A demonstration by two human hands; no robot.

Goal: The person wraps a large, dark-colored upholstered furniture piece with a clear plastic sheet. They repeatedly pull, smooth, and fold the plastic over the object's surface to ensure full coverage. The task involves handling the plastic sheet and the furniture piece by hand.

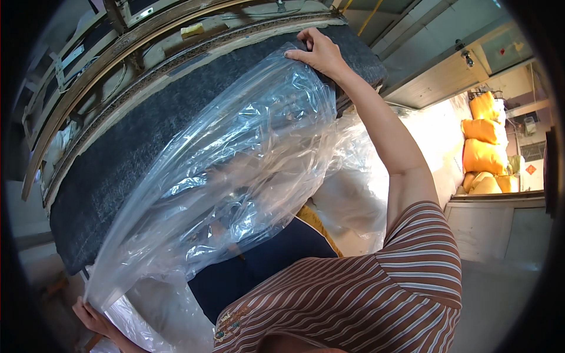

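Observation:
A large clear plastic sheet (235,159) is stretched in front of me, wrinkled and shiny, sagging toward my lap. At the lower left my left hand (91,316) pinches one end of its edge. My right hand (318,53) grips the other end, far and right of centre, with thumb and fingers closed on the plastic. The sheet's edge runs taut between both hands, over a long dark-covered work surface (112,194). Part of that surface is hidden beneath the plastic.
Behind the dark surface runs a worn machine frame with rails (112,94). A small yellow block (192,30) lies on it. More clear plastic (353,194) hangs at the right, beside a bright opening with stacked orange-yellow sacks (485,141). A metal beam (438,79) stands at upper right.

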